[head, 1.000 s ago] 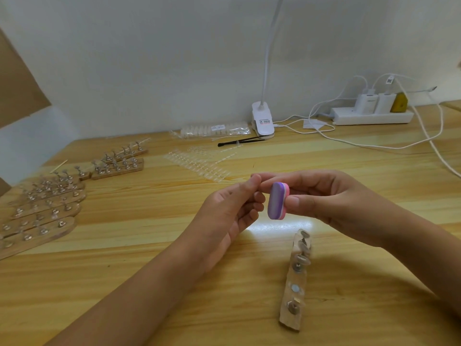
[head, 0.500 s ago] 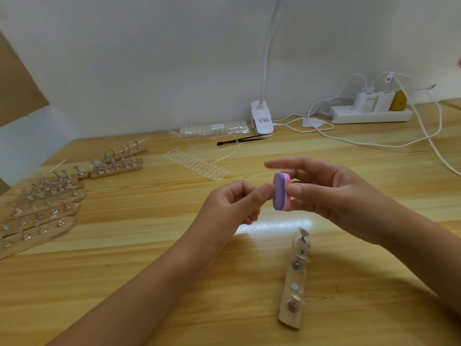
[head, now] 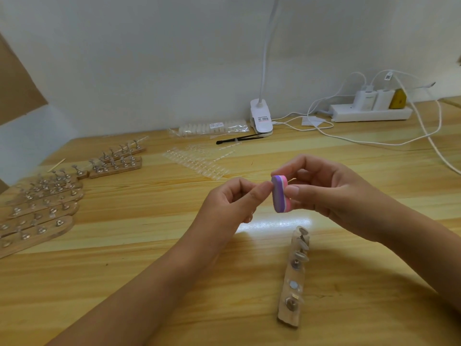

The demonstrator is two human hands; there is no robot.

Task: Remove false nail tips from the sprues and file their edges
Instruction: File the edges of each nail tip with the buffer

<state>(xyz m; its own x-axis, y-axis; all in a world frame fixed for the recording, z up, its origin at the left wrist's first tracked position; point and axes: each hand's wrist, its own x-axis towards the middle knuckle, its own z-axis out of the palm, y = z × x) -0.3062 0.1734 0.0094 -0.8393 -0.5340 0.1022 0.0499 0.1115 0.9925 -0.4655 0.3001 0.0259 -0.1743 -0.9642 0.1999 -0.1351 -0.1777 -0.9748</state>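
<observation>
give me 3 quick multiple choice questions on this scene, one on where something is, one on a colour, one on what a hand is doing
1. Where is the power strip?
A) far right, at the back
B) at the near left edge
C) on the floor

2. What colours is the file block?
A) green and yellow
B) purple and pink
C) black and white

3. What is the right hand doing?
A) lying flat and empty
B) hanging loose
C) gripping the file block

Key: 1 A, it lies at the back on the right; 2 B, a purple layer sits beside a pink one; 3 C, its thumb and fingers clamp the block.
</observation>
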